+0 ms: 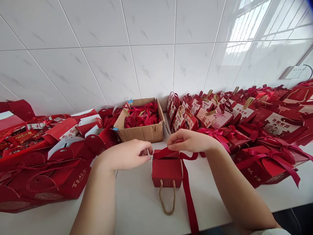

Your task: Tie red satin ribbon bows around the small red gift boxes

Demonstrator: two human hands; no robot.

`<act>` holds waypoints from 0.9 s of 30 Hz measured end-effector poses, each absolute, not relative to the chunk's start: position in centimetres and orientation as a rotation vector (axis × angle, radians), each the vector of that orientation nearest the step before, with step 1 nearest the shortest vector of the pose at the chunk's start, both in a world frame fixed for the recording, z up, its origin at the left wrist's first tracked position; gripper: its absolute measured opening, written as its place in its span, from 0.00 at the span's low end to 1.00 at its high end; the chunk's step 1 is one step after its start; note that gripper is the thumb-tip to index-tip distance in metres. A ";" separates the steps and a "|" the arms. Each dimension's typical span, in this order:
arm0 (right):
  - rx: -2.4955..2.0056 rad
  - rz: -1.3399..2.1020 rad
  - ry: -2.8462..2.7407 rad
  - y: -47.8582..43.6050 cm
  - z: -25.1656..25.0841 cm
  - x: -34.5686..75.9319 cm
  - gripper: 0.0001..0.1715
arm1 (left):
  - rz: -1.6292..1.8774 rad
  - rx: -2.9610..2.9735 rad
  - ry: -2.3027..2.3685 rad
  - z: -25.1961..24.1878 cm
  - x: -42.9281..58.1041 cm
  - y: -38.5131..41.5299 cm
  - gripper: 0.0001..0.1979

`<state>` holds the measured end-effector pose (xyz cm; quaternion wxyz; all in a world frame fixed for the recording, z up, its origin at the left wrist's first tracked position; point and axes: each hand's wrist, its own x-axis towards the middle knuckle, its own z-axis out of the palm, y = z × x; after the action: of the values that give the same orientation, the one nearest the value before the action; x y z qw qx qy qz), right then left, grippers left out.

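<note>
We have the small red box (167,169) in front of us near the middle of the table (137,202), nearer its front edge than the cardboard box (139,134) of ribbons, which stands toward the back edge. Red ribbon (189,199) lies across the red box's top, loops at its right side and trails to the table's front edge.

Our left hand (135,153) is beside the red box's left end, fingers loosely curled with nothing visibly in them. Our right hand (189,139) is above the top, its fingers seemingly pinching the ribbon; how firmly, we cannot tell.

We judge the red box light and fairly stiff, like folded card, so its walls could dent under a hard squeeze; its two short ends or lower edges look the safest grip. The ribbon should be soft, limp and a little slippery, best taken flat between thumb and forefinger.

The red box's long axis seems to run left to right, roughly along the table's front edge. Its rope handle (174,199) points toward that edge. The ribbon's tail runs lengthwise from back to front, slanting slightly right.

Open red boxes (56,178) crowd the table's left end; bow-tied boxes (266,160) fill the right.
</note>
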<state>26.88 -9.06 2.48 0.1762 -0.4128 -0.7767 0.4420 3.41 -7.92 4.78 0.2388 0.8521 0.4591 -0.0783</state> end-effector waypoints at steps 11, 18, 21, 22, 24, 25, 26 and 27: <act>-1.191 1.244 -2.204 -9.0 2.3 26.7 0.11 | -0.221 2.375 1.217 4.6 4.1 -7.7 0.09; -1.213 1.205 -2.228 -8.9 2.2 26.7 0.11 | -0.213 2.384 1.196 4.5 4.2 -7.5 0.07; -1.233 1.172 -2.242 -9.0 2.4 26.7 0.12 | -0.178 2.367 1.222 4.5 4.1 -7.4 0.06; -1.248 1.170 -2.242 -9.1 2.4 26.7 0.12 | -0.144 2.364 1.231 4.5 4.0 -7.3 0.05; -1.296 1.189 -2.233 -9.2 2.5 26.6 0.14 | -0.030 2.359 1.246 4.7 3.7 -7.3 0.05; -1.320 1.206 -2.229 -9.3 2.5 26.6 0.15 | 0.049 2.354 1.251 4.8 3.5 -7.3 0.05; -1.337 1.218 -2.227 -9.3 2.6 26.6 0.15 | 0.137 2.342 1.253 4.9 3.3 -7.3 0.06; -1.342 1.218 -2.229 -9.3 2.6 26.6 0.16 | 0.224 2.318 1.253 5.1 3.1 -7.3 0.06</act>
<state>26.57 -9.33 2.56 0.1342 -0.4630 -0.7689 0.4201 3.14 -7.32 5.09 0.2460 0.8495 0.4594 0.0821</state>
